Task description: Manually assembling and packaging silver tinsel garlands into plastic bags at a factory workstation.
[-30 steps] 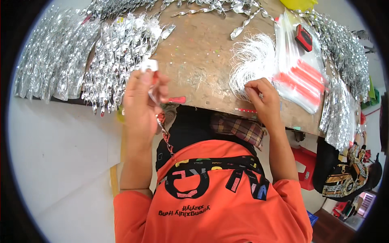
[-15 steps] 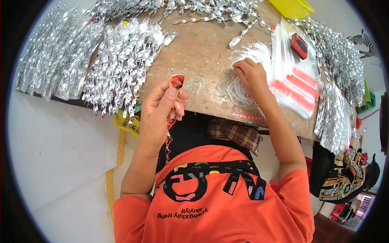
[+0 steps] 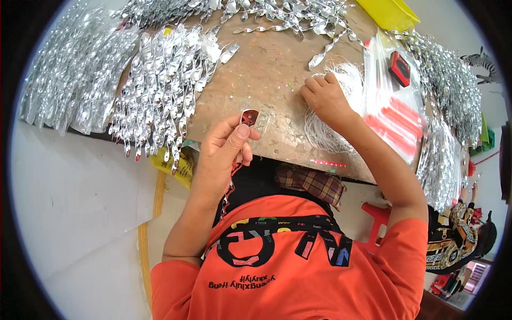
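My left hand pinches a shiny twisted metallic strip between thumb and fingers. The strip's flat, rounded end sticks up above the thumb and mirrors red, while its twisted tail hangs below the hand toward my lap. Over the table, my right hand has its fingers curled together at the left side of a loose bundle of white string. Its fingertips point away from me, and whatever they pinch is too small to make out. Bare tabletop separates the two hands.
Silver twisted strips hang over the table's left edge, with more along the back. Clear plastic bags with red bands lie right, a red-black device on them. A yellow container stands behind. Another person is far right.
My left hand has moved right and slightly toward me, carrying the strip. My right hand has shifted a little left relative to the string bundle. The whole view has drifted slightly.
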A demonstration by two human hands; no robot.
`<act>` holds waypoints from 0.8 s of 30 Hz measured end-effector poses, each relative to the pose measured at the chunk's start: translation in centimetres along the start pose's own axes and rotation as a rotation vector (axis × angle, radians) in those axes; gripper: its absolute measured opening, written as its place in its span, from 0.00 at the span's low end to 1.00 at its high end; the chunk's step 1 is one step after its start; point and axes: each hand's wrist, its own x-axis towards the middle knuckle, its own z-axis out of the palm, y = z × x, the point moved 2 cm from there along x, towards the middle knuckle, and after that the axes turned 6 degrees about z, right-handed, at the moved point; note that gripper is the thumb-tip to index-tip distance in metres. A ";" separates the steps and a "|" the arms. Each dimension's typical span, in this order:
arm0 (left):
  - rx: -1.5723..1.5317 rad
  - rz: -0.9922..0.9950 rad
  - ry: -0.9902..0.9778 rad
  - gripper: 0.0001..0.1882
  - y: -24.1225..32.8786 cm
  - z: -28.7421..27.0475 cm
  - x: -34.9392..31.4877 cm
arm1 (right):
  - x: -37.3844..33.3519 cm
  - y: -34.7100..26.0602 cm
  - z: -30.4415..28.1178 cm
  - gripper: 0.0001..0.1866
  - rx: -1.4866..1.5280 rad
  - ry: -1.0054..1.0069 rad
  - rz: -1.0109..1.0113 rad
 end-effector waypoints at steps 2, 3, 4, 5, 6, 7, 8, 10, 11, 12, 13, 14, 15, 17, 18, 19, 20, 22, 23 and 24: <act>0.018 0.016 -0.025 0.12 0.0 0.1 0.1 | 0.1 0.0 0.2 0.03 -0.045 0.005 -0.017; 0.019 0.020 -0.025 0.12 0.1 0.1 0.1 | 0.0 0.5 0.4 0.03 0.015 0.019 0.127; 0.016 -0.005 -0.036 0.14 0.1 0.2 0.1 | 0.0 1.0 0.5 0.03 0.076 0.033 0.271; 0.010 -0.031 -0.034 0.16 -0.1 0.1 0.0 | 0.1 1.2 -0.5 0.03 0.081 0.034 0.259; 0.017 -0.030 -0.037 0.17 -0.1 0.0 -0.1 | 0.1 1.3 -3.0 0.03 0.365 0.165 0.374; 0.020 -0.032 -0.023 0.17 -0.1 0.1 -0.2 | -0.2 1.3 -5.5 0.04 0.653 0.295 0.495; 0.014 -0.048 -0.037 0.17 -0.2 0.2 -0.3 | -0.5 0.7 -7.1 0.04 0.831 0.287 0.562; 0.003 -0.086 -0.098 0.19 -0.1 0.7 -0.2 | -1.8 -1.1 -9.3 0.04 1.235 0.305 0.661; 0.011 -0.090 -0.091 0.19 -0.1 0.9 -0.4 | -2.3 -2.3 -10.1 0.04 1.246 0.305 0.662; 0.000 -0.099 -0.125 0.19 -0.1 1.2 -0.5 | -2.8 -3.4 -10.8 0.04 1.355 0.227 0.643; -0.010 -0.108 -0.158 0.19 -0.2 1.5 -0.6 | -3.1 -4.6 -11.3 0.05 1.463 0.148 0.620; -0.034 -0.151 -0.178 0.19 -0.2 1.7 -0.9 | -3.4 -5.8 -11.5 0.05 1.623 0.157 0.646; -0.026 -0.155 -0.177 0.19 -0.2 2.1 -1.1 | -3.3 -6.8 -11.7 0.05 1.783 0.168 0.670; -0.029 -0.151 -0.217 0.18 -0.1 2.8 -1.5 | -3.5 -8.1 -11.4 0.06 1.900 0.228 0.655; -0.052 -0.170 -0.248 0.18 0.0 2.9 -1.6 | -3.6 -8.7 -11.4 0.07 1.940 0.202 0.689; -0.042 -0.172 -0.246 0.18 0.0 2.9 -1.7 | -3.8 -9.1 -11.2 0.07 1.980 0.176 0.722; -0.042 -0.165 -0.262 0.18 0.0 3.1 -1.8 | -4.0 -9.2 -11.0 0.10 2.045 0.148 0.725; -0.027 -0.156 -0.276 0.18 0.0 3.3 -2.1 | -4.2 -9.4 -11.1 0.11 2.049 0.120 0.727; -0.023 -0.156 -0.276 0.18 0.0 3.3 -2.2 | -4.3 -9.5 -11.1 0.11 2.046 0.081 0.731; -0.017 -0.147 -0.278 0.18 -0.1 3.3 -2.3 | -4.4 -9.5 -11.0 0.11 2.047 0.084 0.730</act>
